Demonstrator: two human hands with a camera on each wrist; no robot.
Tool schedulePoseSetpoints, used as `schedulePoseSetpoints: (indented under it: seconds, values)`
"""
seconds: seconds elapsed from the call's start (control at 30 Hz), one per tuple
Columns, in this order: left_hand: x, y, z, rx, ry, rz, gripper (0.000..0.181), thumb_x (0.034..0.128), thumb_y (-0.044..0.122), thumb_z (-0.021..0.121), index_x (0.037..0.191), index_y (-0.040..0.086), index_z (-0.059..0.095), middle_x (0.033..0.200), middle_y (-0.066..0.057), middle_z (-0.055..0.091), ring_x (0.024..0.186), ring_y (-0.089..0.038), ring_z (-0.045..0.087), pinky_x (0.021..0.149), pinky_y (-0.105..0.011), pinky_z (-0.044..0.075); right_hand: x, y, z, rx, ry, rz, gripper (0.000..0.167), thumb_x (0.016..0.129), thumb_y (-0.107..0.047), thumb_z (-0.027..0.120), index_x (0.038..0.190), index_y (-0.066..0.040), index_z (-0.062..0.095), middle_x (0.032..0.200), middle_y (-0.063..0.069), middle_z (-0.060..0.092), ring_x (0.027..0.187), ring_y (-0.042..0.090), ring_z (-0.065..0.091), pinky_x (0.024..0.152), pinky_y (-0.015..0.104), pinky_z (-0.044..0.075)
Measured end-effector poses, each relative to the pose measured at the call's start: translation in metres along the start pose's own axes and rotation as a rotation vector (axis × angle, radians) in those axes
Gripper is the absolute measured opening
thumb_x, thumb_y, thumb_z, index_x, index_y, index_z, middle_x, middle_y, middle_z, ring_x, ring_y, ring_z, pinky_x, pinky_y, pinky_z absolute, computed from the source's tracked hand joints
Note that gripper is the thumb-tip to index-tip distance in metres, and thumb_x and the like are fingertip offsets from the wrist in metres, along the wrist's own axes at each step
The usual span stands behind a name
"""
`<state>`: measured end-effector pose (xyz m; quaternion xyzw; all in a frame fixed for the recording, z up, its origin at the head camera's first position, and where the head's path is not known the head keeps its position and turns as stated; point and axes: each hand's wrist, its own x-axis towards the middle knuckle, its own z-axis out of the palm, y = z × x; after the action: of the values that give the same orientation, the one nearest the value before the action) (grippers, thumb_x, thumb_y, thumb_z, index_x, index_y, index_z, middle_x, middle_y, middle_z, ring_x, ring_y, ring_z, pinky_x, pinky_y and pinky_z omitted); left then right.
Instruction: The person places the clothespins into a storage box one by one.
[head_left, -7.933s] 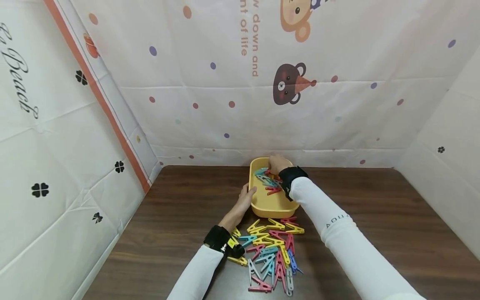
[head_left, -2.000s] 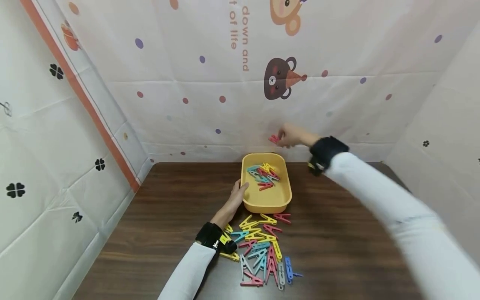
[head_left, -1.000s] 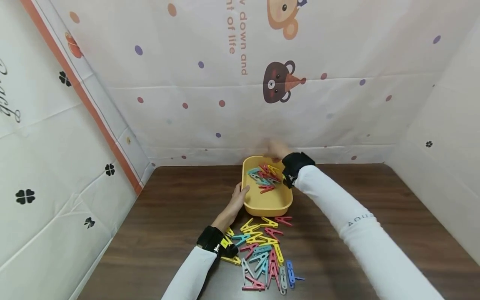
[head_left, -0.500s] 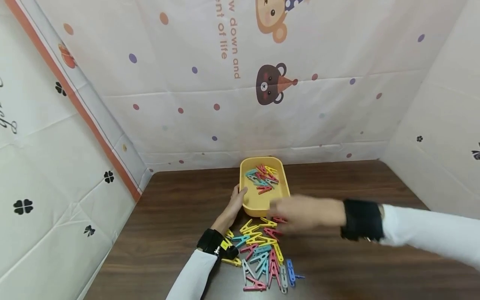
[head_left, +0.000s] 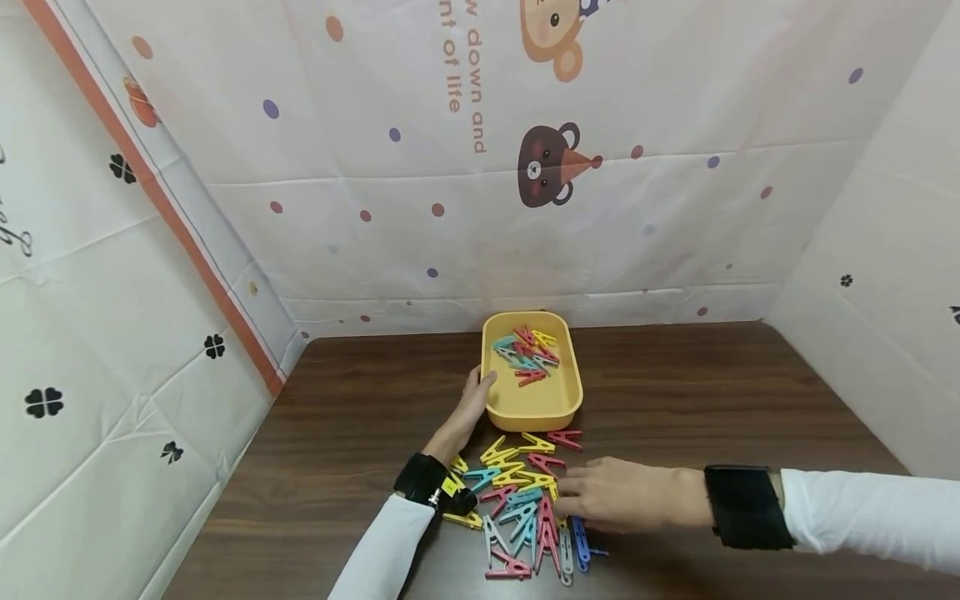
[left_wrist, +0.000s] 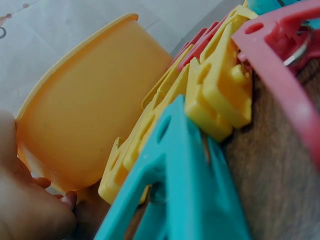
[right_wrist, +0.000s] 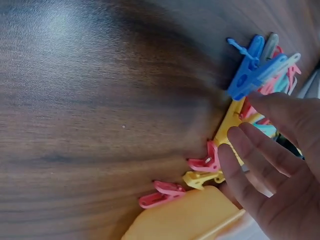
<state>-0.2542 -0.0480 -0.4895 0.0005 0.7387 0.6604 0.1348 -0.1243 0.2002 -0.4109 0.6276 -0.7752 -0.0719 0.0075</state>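
My left hand (head_left: 468, 407) grips the left side of a yellow plastic tub (head_left: 534, 410), its thumb over the rim; in the left wrist view its fingers (left_wrist: 69, 200) curl at the tub's base. A small heap of red, yellow, teal and grey clothespins lies inside the tub. My right hand (head_left: 626, 495) is over the right side of a pile of loose clothespins on the table, holding nothing that shows. In the right wrist view its fingers are spread beside a yellow clothespin (right_wrist: 231, 120), and the thumb is close to a blue clothespin (right_wrist: 250, 70).
The loose pile in front of the tub has several yellow, red, teal and grey clothespins, with a red clothespin (head_left: 508, 568) at the near edge. Under everything is a dark wooden table (head_left: 330, 467). A printed white cloth (head_left: 360, 250) stands along the table's back.
Red and yellow clothespins have been added to the tub over the earlier frames. My right hand carried a red one there, then came back to the pile. The left hand keeps its grip.
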Motion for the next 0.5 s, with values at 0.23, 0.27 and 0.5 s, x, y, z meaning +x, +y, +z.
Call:
schedulePoseSetpoints:
  seconds: [0.23, 0.27, 0.5]
  values:
    - [0.001, 0.0, 0.002, 0.003, 0.003, -0.003, 0.067, 0.1086, 0.047, 0.039, 0.164, 0.017, 0.016, 0.17, -0.014, 0.011, 0.158, -0.034, 0.008, 0.125, -0.057, 0.015, 0.005, 0.002, 0.01, 0.108, 0.013, 0.024, 0.025, 0.096, -0.017, 0.07, 0.118, -0.024, 0.061, 0.101, -0.012, 0.066, 0.09, -0.001, 0.061, 0.068, 0.015, 0.049]
    - [0.001, 0.0, 0.002, 0.005, 0.003, -0.003, 0.067, 0.1086, 0.046, 0.039, 0.164, 0.017, 0.016, 0.17, -0.014, 0.011, 0.158, -0.034, 0.008, 0.125, -0.058, 0.015, 0.006, 0.003, 0.011, 0.121, 0.004, 0.035, 0.024, 0.097, -0.017, 0.07, 0.119, -0.024, 0.061, 0.102, -0.011, 0.067, 0.09, -0.001, 0.061, 0.068, 0.015, 0.049]
    - [0.002, -0.001, 0.001, 0.013, 0.018, -0.012, 0.069, 0.1078, 0.048, 0.039, 0.164, 0.016, 0.016, 0.171, -0.014, 0.011, 0.158, -0.034, 0.007, 0.125, -0.057, 0.015, 0.008, 0.008, 0.018, 0.109, 0.04, 0.053, 0.015, 0.1, -0.023, 0.068, 0.115, -0.024, 0.069, 0.099, -0.013, 0.069, 0.085, -0.003, 0.062, 0.067, 0.013, 0.05]
